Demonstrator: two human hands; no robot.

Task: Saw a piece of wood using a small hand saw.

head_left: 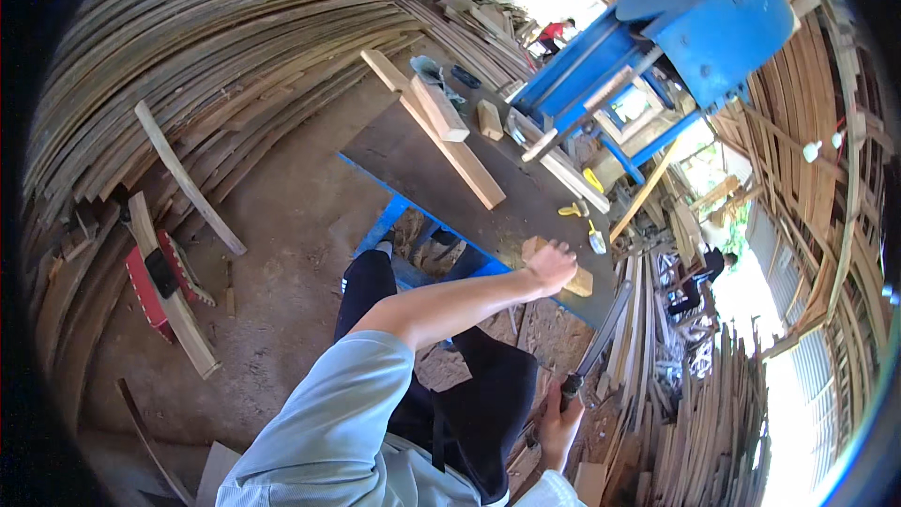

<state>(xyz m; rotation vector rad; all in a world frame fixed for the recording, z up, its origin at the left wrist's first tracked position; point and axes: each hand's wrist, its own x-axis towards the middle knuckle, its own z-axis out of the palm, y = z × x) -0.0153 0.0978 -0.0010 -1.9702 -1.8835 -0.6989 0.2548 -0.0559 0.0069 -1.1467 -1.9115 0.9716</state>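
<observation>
My left hand point(552, 266) reaches across to the right end of a dark-topped workbench point(394, 136) with a blue edge. Its fingers lie over a short wooden block point(580, 282) and grip it against the bench top. Lower down, off the bench's end, my right hand point(560, 430) is closed round the black handle of a long-bladed knife point(605, 333). Its grey blade points up and away, to the right of the block, apart from it. The fine shape of the cutting edge is too small to tell.
On the bench lie a long plank point(465, 164), a thick beam point(438, 111), a small block point(489, 120) and a yellow-handled tool point(596, 238). A blue machine point(723, 28) stands beyond. Stacked boards point(216, 47) line the left; a red box point(150, 291) sits on the floor. Two people work farther off.
</observation>
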